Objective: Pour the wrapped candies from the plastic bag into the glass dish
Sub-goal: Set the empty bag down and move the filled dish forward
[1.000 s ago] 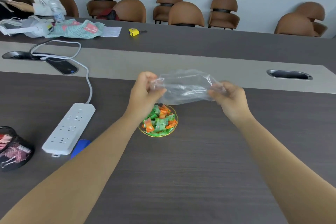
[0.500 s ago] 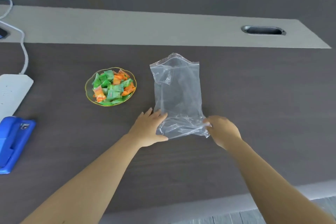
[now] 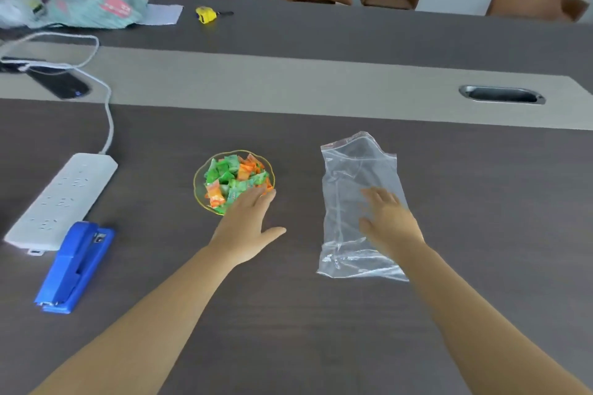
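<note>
A small glass dish (image 3: pixel 199 174) with a gold rim sits on the dark table, heaped with green and orange wrapped candies (image 3: pixel 231 178). My left hand (image 3: pixel 248 223) lies open just in front of it, fingertips at the dish's near right rim. To the right, the clear plastic bag (image 3: pixel 349 170) lies flat and looks empty, its zip end pointing away from me. My right hand (image 3: pixel 386 221) rests open and flat on the bag's middle.
A white power strip (image 3: pixel 61 199) and a blue stapler (image 3: pixel 75 266) lie at the left. Farther back are a phone (image 3: pixel 61 85), a cable, crumpled packaging (image 3: pixel 93 8) and a yellow tape measure (image 3: pixel 206 14). A metal cable slot (image 3: pixel 502 94) sits at the right. Brown chairs line the far side.
The bag went from held up above the dish to lying flat on the table. My left hand has left the bag's corner and moved over to the dish; my right hand slid onto the bag.
</note>
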